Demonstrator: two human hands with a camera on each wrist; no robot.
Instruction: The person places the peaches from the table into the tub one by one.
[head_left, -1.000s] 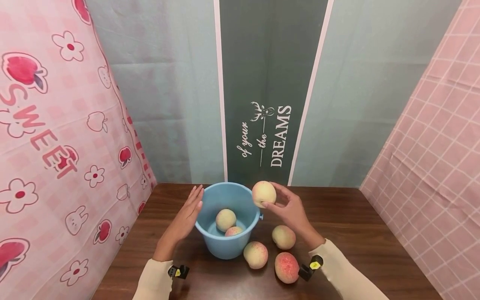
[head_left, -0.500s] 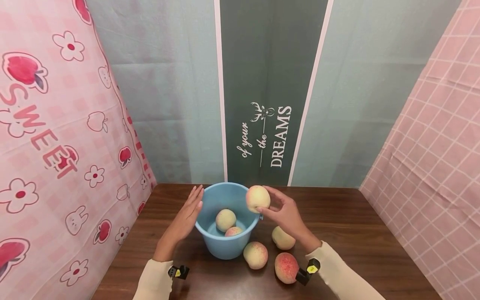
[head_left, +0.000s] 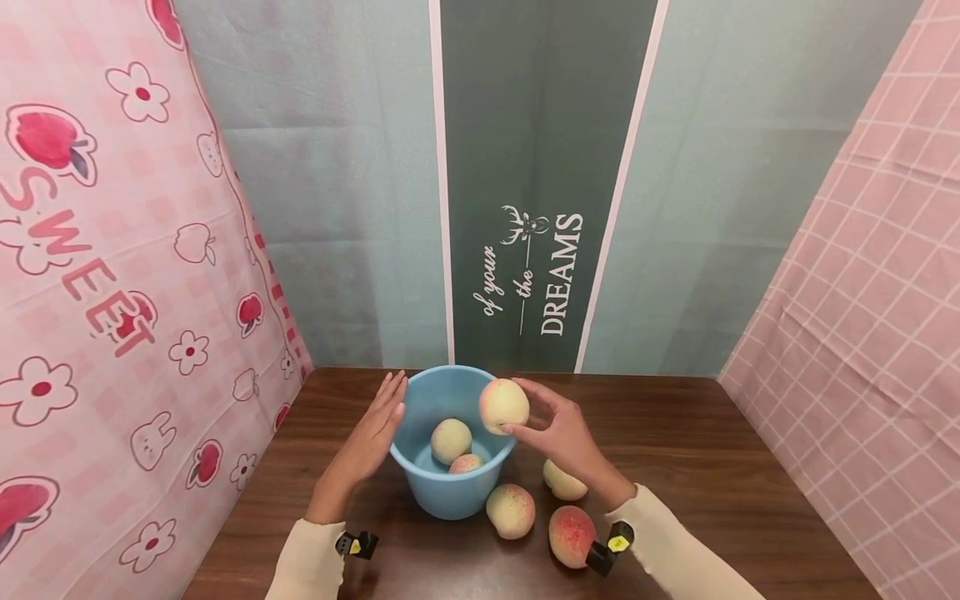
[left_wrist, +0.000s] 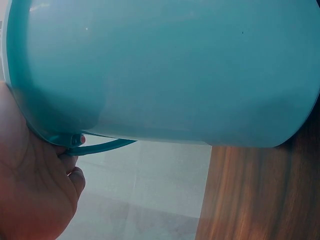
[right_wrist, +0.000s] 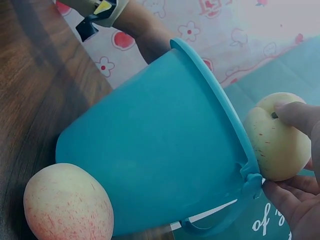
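A pale yellow peach with a pink blush (head_left: 504, 406) is held between the thumb and fingers of my right hand (head_left: 558, 429), over the right rim of a blue bucket (head_left: 450, 497). In the right wrist view this peach (right_wrist: 277, 137) sits just past the bucket's rim, close to the handle joint. My left hand (head_left: 375, 433) rests with straight fingers against the bucket's left side. In the left wrist view the palm (left_wrist: 35, 185) lies along the bucket wall (left_wrist: 165, 70). Inside the bucket are a pale peach (head_left: 452, 441) and a second one (head_left: 466, 463), partly hidden by the front wall.
On the brown wooden table (head_left: 697, 467), right of the bucket, lie a yellowish peach (head_left: 512, 511), a redder peach (head_left: 572, 536) and another (head_left: 562, 481) partly covered by my right forearm. Printed cloths (head_left: 360, 208) hang behind and at both sides.
My right hand has carried its peach leftward and slightly down, from beside the bucket to over its right rim. My left hand and the bucket have stayed in place.
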